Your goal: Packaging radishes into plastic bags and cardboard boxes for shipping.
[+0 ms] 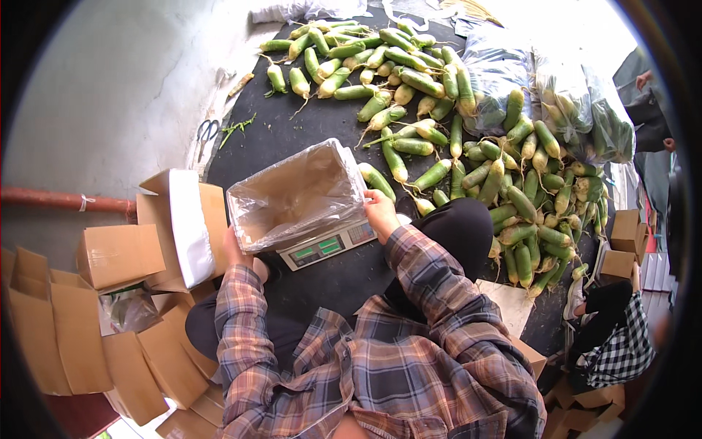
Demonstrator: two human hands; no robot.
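Observation:
An open cardboard box (352,173) sits tilted on a white digital scale (295,259) in front of me. A clear plastic liner (289,192) covers its inside and folds over the rim; no radish shows inside. My left hand (238,253) holds the box's near left corner, its fingertips partly hidden by the wall. At the right side, my right hand (380,215) is closed on the rim. One green radish (376,181) lies right beside the box, close to my right hand.
Many green radishes (417,80) cover the dark mat at the back and right. Filled plastic bags (559,95) stand behind them. Scissors (208,130) lie at the left edge. Cardboard boxes (121,252) crowd my left. A person in a checked top (618,351) is at far right.

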